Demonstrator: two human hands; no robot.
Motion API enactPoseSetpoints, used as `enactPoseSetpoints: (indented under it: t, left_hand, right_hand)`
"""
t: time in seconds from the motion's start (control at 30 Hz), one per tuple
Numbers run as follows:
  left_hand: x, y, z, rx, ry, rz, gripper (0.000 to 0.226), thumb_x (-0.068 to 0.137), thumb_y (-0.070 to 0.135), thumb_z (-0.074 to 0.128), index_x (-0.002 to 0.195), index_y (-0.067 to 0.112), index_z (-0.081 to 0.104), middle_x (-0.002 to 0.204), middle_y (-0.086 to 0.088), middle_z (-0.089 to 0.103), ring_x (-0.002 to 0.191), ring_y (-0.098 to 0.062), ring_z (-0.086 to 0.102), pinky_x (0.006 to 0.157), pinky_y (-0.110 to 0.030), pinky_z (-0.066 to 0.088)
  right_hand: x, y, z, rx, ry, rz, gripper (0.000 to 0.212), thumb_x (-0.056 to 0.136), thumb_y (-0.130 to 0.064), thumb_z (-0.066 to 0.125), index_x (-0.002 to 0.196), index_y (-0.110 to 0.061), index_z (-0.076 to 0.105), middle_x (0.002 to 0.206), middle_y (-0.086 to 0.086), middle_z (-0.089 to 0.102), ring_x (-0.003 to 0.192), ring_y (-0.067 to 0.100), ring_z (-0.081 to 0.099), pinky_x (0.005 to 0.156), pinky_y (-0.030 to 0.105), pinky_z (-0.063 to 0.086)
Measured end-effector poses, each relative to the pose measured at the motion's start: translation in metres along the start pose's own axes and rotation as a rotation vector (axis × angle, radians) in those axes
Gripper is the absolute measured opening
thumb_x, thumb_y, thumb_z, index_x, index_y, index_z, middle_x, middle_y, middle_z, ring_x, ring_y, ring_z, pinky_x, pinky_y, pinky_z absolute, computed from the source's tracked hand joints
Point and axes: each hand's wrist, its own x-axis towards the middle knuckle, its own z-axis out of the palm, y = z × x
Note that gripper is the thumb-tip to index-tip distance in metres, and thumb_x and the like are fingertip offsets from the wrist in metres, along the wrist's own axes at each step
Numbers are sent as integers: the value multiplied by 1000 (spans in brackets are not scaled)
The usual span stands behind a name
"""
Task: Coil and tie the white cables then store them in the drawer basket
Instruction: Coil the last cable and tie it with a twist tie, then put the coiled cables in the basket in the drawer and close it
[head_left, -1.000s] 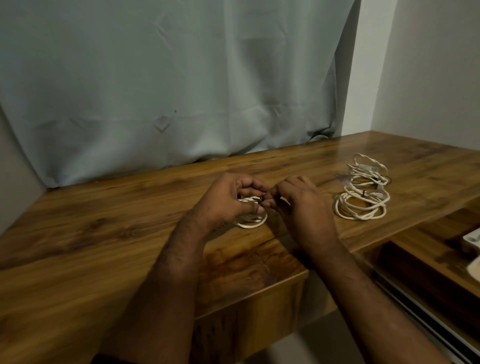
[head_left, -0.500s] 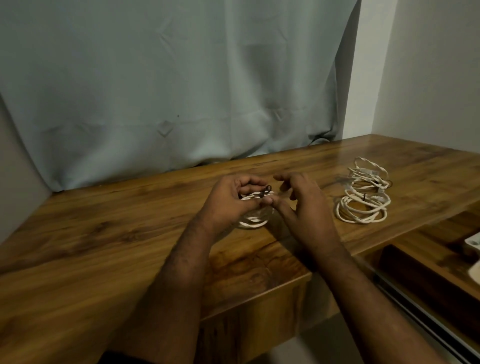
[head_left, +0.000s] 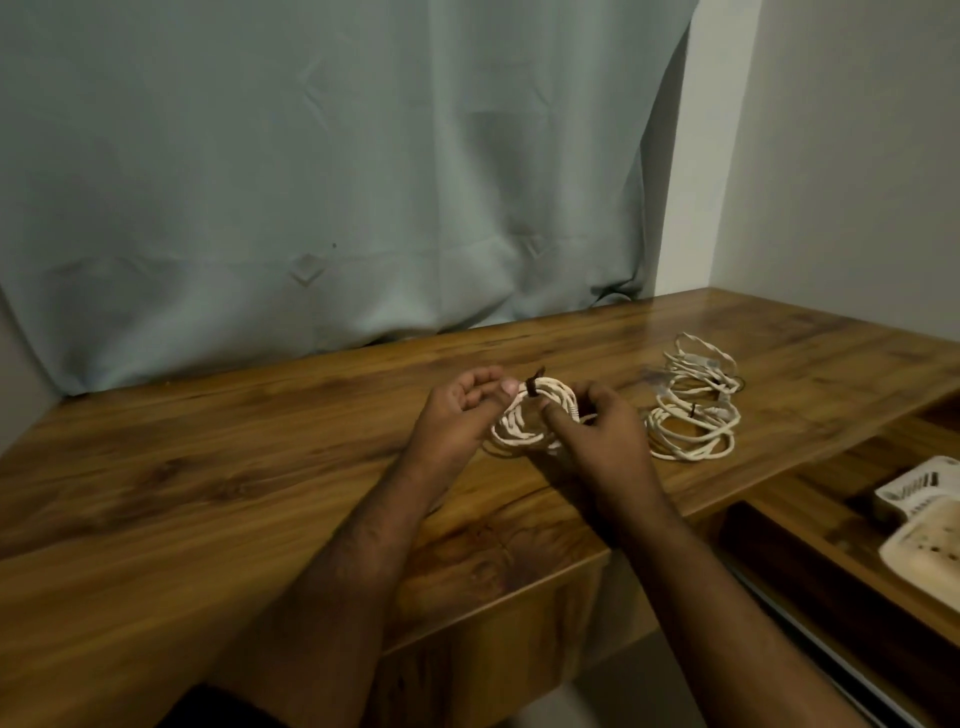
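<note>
A grey curtain (head_left: 322, 171) hangs behind the wooden worktop (head_left: 208, 467). A white basket (head_left: 919, 519) sits in the open drawer (head_left: 810, 525) at the right edge. 2 tied coils (head_left: 693, 402) lie near the worktop's right end. At the front edge, the left hand (head_left: 457, 415) and right hand (head_left: 597, 436) hold a coil (head_left: 535, 415); the thumb and fingers (head_left: 485, 389) pinch it beside its dark tie (head_left: 532, 384), and the right fingers curl round its other side. No writing is legible.

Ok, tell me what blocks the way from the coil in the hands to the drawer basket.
Nothing visible does. The coil, held by the left hand and right hand, has open desk toward the basket; the other coiled cables lie beside that path, farther back.
</note>
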Motion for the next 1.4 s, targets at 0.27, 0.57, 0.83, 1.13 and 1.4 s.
enactPoseSetpoints:
  t: [0.27,0.57,0.83,1.13,1.4]
  left_hand:
    - [-8,-9,31,897,-241,387,74,95,59,56,156,25,32,155,4,48,140,-13,46,113,-35,40]
    - [7,-14,42,1171,-169,214,88,100,61,44,162,6,13,163,-13,36,147,-27,39,114,-40,35]
    - [-3,-9,49,1356,-71,674,69,96,55,38,145,8,49,145,-13,56,127,-30,56,96,-44,49]
    - [9,-12,87,1626,-152,686,68,98,34,62,158,20,32,166,-4,30,153,-22,27,117,-38,30]
    - [16,-14,100,1722,14,461,36,101,32,58,133,16,61,137,-9,59,131,-26,49,111,-40,36]
  right_hand:
    - [11,4,-16,102,230,90,15,84,-35,67,90,-22,66,86,2,75,88,26,73,79,42,59]
    - [13,11,-35,-525,74,52,49,100,-45,59,119,0,60,117,20,66,108,36,63,79,33,43]
    - [-23,3,-51,-573,161,-371,27,99,-19,60,123,-6,58,128,16,51,115,28,56,92,32,47]
    - [-3,21,-130,-1164,52,-305,64,96,-49,63,151,-21,44,153,6,48,131,28,46,103,40,44]
    - [7,20,-137,-1178,-108,-312,30,102,-30,51,124,-18,66,120,9,67,108,30,58,89,35,46]
